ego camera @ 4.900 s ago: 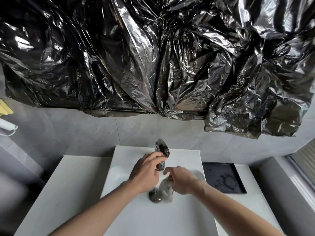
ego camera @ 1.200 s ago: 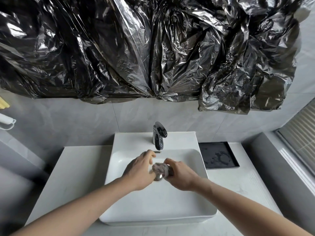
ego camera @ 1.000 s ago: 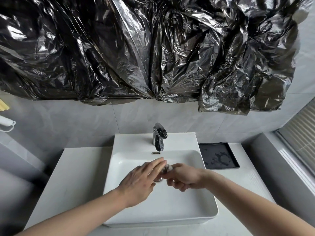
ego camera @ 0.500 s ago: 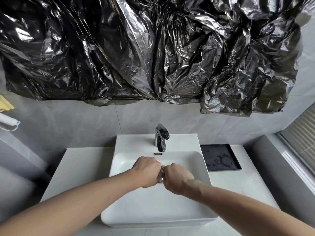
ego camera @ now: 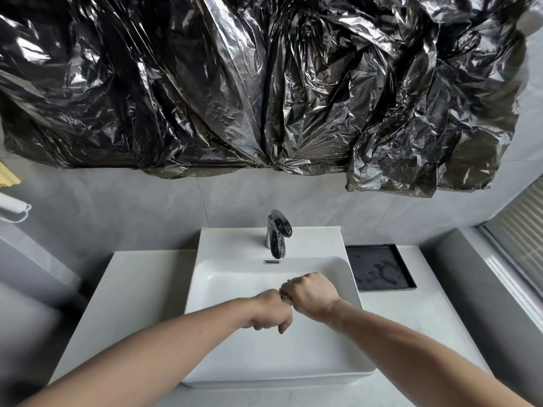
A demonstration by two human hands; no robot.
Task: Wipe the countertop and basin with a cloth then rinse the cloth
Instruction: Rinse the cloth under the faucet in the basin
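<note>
Head view: crumpled black plastic sheeting covers the wall above a white worktop. A white basin sits at the worktop's middle, with a chrome tap at its back edge and a black tray at the worktop's back right. Both forearms reach over the basin. Left hand and right hand are fisted knuckle to knuckle — each grip tight on the cloth, only a grey sliver showing between them.
</note>
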